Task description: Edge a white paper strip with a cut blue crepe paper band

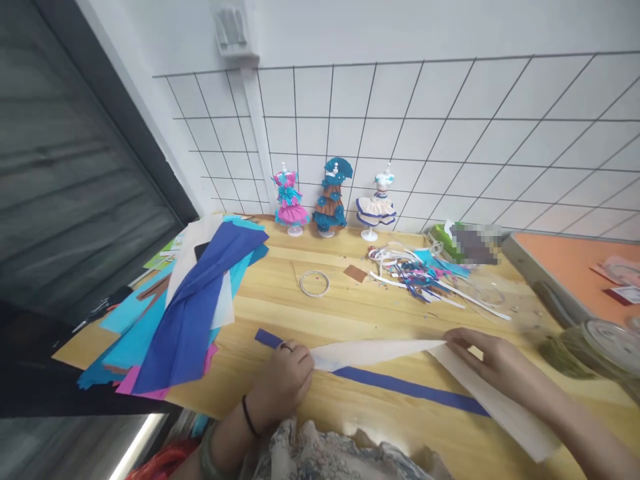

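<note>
A long cream crepe paper strip (370,353) stretches between my two hands over the wooden table. My left hand (287,380) is closed over its left end, pressing it down near the table. Under that hand runs a narrow dark blue paper strip (410,387), whose left end sticks out beyond my fingers. My right hand (480,357) pinches the cream strip between thumb and fingers, a little above the table. From that pinch the rest of the cream strip hangs down toward the lower right, passing over the end of the blue strip and partly behind my forearm.
Layered blue, cream and pink paper sheets (200,313) lie at left. Three small dress forms in paper dresses (330,200) stand along the back wall. A wire coil (315,283), a brown paper piece (355,273), a scrap pile (425,273) and a clear container (600,347) are also around.
</note>
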